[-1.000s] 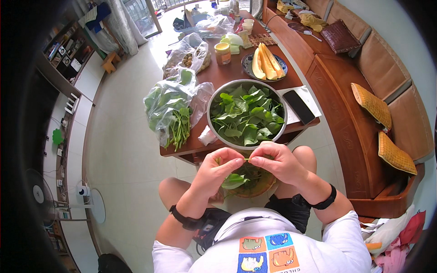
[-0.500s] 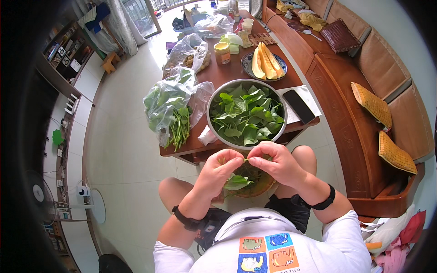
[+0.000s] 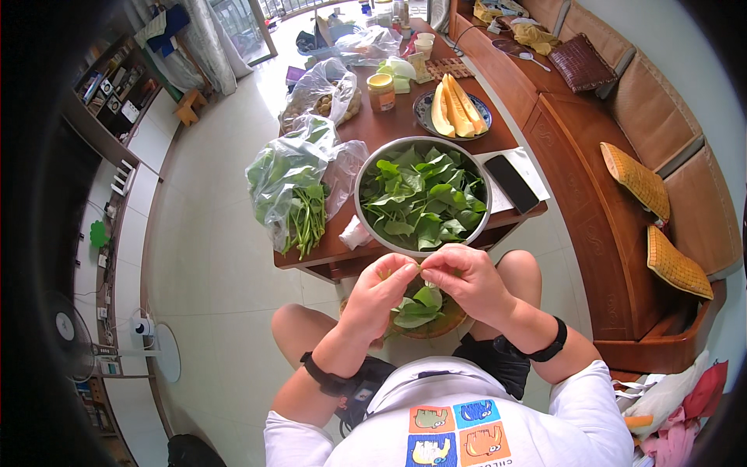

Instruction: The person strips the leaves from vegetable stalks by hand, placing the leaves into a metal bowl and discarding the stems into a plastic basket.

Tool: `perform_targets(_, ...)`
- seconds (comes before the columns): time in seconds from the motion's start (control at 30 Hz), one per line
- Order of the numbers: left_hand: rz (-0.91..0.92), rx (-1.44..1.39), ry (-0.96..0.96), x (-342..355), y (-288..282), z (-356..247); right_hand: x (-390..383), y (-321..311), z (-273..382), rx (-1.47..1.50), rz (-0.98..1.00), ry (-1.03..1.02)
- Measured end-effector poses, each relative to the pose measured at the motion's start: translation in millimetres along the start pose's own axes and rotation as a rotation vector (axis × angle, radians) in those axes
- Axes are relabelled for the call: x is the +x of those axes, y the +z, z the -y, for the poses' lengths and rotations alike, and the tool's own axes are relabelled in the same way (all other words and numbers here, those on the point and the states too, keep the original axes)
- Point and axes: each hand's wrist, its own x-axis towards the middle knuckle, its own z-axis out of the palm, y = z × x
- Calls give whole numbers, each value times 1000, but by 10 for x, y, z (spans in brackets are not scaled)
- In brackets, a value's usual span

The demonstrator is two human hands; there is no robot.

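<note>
My left hand (image 3: 379, 286) and my right hand (image 3: 464, 282) pinch a thin green stem (image 3: 418, 268) between their fingertips, almost touching each other. Green leaves (image 3: 418, 309) show just below them, over a round brown basket (image 3: 447, 320) between my knees, partly hidden by my hands. Just beyond, at the table's near edge, a large metal bowl (image 3: 359, 194) holds a heap of picked leaves (image 3: 424, 191). Left of it, a clear plastic bag (image 3: 276, 175) contains leafy greens with long stems (image 3: 307, 226).
The wooden table (image 3: 498, 132) also carries melon slices (image 3: 455, 109) on a plate, a jar (image 3: 380, 97), another bag (image 3: 319, 89) and a phone (image 3: 510, 183) on paper. A wooden sofa (image 3: 576, 233) runs along the right; a cabinet (image 3: 148, 218) and fan (image 3: 68, 335) stand left.
My fingertips have drawn closer together on the stem, with my left hand shifted slightly rightward. The leaves below have moved and show more toward the middle, under my hands.
</note>
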Motion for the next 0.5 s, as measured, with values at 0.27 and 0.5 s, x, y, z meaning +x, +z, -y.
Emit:
perform_targets(0.27,-49,106,124,-19,98,5,-23,16,-2,80,-38,69)
perform_targets(0.5,-47,230,185,-8,103,69,-34,38,-37,216,-70,104)
